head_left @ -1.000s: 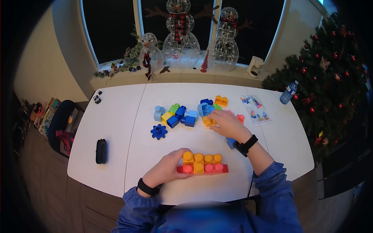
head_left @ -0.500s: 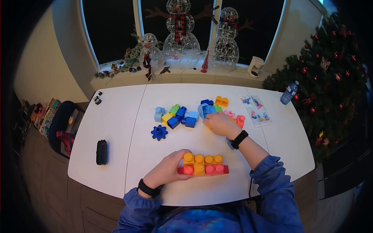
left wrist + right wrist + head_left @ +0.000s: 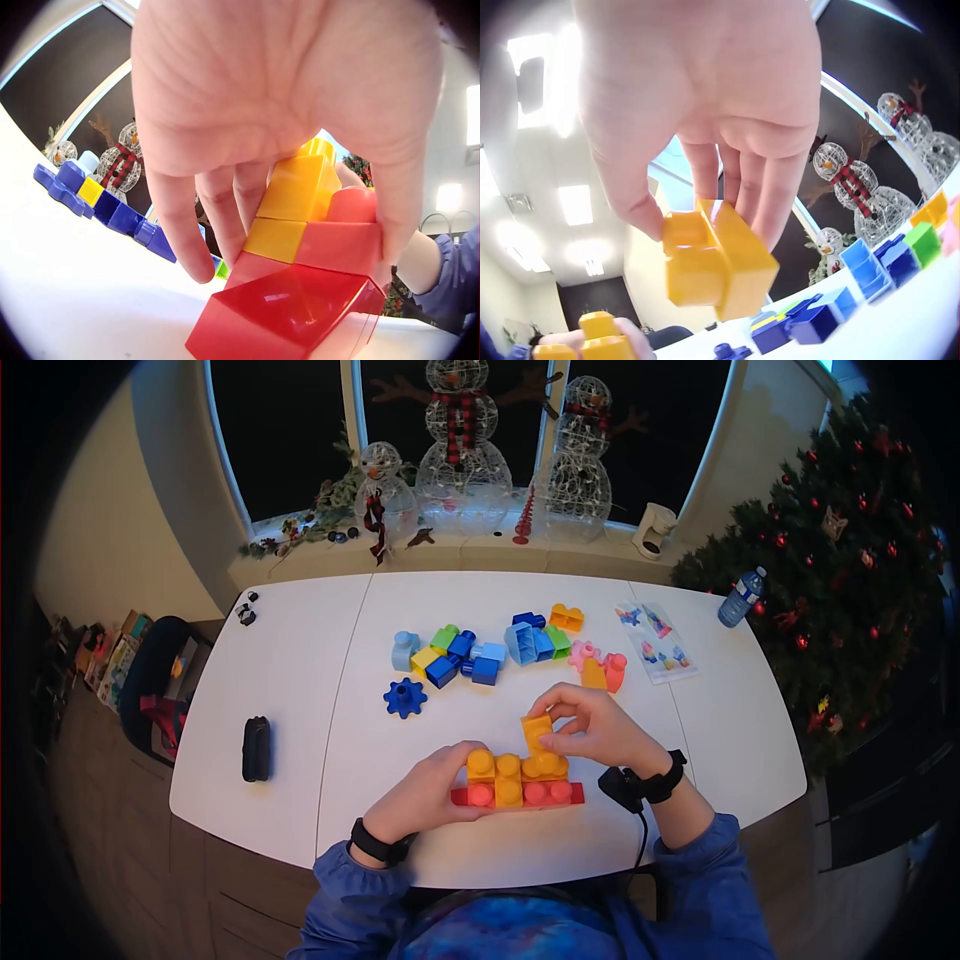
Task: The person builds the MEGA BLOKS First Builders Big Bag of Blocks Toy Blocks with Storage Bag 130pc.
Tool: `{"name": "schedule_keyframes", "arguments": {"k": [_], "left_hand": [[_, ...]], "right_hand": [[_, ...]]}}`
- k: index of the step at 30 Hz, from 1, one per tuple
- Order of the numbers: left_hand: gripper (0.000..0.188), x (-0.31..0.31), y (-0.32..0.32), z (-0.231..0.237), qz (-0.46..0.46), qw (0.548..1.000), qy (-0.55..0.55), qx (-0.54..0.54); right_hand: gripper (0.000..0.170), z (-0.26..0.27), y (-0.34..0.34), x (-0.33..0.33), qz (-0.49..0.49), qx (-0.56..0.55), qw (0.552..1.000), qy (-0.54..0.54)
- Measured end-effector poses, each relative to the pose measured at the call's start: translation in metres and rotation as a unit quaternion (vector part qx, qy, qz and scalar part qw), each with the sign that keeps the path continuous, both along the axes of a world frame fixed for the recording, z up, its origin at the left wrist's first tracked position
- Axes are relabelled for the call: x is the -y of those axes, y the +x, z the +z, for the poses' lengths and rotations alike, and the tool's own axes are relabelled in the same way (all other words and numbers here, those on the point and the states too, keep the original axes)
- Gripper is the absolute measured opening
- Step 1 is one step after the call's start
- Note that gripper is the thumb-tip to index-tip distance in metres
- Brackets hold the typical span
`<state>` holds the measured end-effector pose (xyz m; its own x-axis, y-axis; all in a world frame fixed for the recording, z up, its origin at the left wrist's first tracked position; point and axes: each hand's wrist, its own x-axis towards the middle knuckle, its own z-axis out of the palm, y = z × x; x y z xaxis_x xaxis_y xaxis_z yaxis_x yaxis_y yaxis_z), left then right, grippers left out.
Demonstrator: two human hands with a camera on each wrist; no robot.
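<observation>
My left hand (image 3: 430,792) grips the left end of a toy-block build near the table's front edge. Its bottom is a red base (image 3: 281,304) with pink-red blocks, and yellow-orange blocks (image 3: 508,792) are stacked on and among these. The left thumb and fingers span the build's two sides in the left wrist view. My right hand (image 3: 598,732) pinches a yellow-orange toy block (image 3: 724,259) between thumb and fingers. In the head view this block stands tall over the right half of the build, its lower end overlapping the top studs there.
Blue, green and yellow blocks (image 3: 462,645) lie in a loose group beyond the hands, with a blue gear-shaped piece (image 3: 405,698) nearby. Pink blocks (image 3: 614,672) lie to the right, before a picture sheet (image 3: 655,642). A water bottle (image 3: 742,598) and black case (image 3: 256,749) stand farther out.
The right hand has come back from the block pile toward the front, bringing a yellow-orange block to the build. My left hand has stayed at the build's left end.
</observation>
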<state>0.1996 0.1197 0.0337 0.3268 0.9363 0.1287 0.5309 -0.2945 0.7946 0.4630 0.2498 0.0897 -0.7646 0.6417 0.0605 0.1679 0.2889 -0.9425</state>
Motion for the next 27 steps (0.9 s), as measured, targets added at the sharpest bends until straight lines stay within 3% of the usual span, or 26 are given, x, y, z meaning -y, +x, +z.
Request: {"name": "schedule_keyframes", "arguments": {"k": [5, 14, 17, 20, 27], "left_hand": [[0.074, -0.001, -0.001, -0.005, -0.002, 1.000, 0.013, 0.002], [0.073, 0.000, 0.000, -0.002, -0.003, 1.000, 0.003, -0.001], [0.073, 0.000, 0.000, 0.000, -0.001, 1.000, -0.001, -0.001], [0.073, 0.000, 0.000, -0.002, -0.002, 1.000, 0.002, 0.001], [0.074, 0.000, -0.001, -0.003, -0.004, 1.000, 0.008, -0.001]], "right_hand": [[0.031, -0.018, 0.007, 0.022, -0.014, -0.037, 0.990, -0.137], [0.033, -0.026, 0.018, 0.029, -0.047, -0.076, 0.977, -0.192], [0.032, -0.027, 0.016, 0.033, -0.040, -0.043, 0.986, -0.159], [0.032, -0.030, 0.015, 0.029, -0.039, 0.030, 0.998, 0.026], [0.043, -0.032, 0.012, 0.039, -0.021, 0.056, 0.996, 0.072]]}}
